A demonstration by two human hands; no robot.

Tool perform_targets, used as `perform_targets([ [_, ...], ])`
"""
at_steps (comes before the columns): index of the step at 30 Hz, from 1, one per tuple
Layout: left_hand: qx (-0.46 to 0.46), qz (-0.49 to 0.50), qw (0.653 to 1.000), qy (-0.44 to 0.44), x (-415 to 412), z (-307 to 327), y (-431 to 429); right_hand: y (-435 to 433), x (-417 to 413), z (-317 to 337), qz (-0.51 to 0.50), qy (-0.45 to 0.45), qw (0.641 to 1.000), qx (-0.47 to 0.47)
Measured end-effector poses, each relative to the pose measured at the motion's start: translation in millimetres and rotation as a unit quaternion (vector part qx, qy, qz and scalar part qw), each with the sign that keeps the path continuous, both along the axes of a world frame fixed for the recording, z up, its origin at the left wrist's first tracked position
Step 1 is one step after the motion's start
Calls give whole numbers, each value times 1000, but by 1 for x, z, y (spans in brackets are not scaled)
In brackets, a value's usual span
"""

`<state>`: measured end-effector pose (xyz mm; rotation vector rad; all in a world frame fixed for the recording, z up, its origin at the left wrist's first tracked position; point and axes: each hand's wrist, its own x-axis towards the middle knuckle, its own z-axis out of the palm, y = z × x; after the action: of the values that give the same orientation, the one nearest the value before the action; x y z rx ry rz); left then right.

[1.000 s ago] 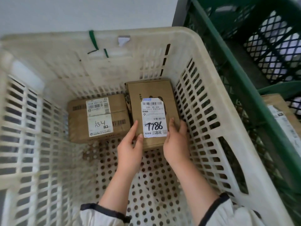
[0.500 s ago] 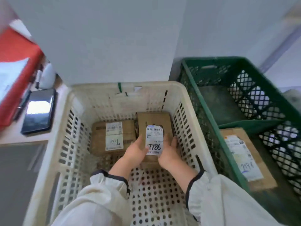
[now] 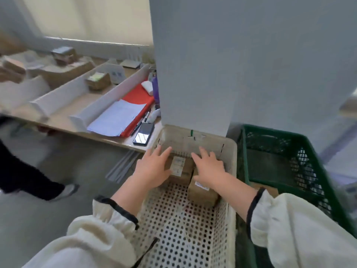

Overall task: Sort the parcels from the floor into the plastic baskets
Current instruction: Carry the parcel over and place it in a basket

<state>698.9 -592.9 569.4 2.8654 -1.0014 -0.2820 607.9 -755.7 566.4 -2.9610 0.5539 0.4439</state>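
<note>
- Head view: my left hand [image 3: 152, 170] and right hand [image 3: 209, 168] are both released, fingers spread, lifted off the parcel [image 3: 202, 194] they gripped a second ago.
- The parcel lies in the white basket [image 3: 230, 190], beside a second parcel [image 3: 178, 168]; this placement looks done.

Soft daylight, motion blur, wide-angle edge distortion

Left hand [image 3: 152, 169]: off the parcel's [image 3: 202, 192] left edge, now lifted above the white basket [image 3: 230, 149], fingers spread, holding nothing. Right hand [image 3: 209, 167]: likewise released and raised, fingers spread. Parcel: left lying at the basket's far right. Another person's leg [image 3: 29, 176]: newly in view, left.
</note>
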Motion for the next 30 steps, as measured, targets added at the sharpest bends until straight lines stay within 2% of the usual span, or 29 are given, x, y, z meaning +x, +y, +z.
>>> perform_targets([
  [9,-3,193,981,3,-78,17,171,121,-16,21,156,-27,987,15],
  [13,-3,280,960,-1,-122,20,264,205,-24,23,240,-16,971,-8],
  [16,-5,365,931,15,-177,10,348,285,-41,13,317,-6,948,-19],
  [19,9,461,886,49,-260,-3,437,381,-74,-3,404,26,914,-16],
  [23,27,593,801,79,-389,-21,532,510,-140,-28,539,45,841,9],
  [27,12,710,695,115,-506,-40,576,601,-214,-59,649,88,755,13],
  [30,-10,764,629,140,-568,-61,583,642,-253,-79,706,118,698,3],
])
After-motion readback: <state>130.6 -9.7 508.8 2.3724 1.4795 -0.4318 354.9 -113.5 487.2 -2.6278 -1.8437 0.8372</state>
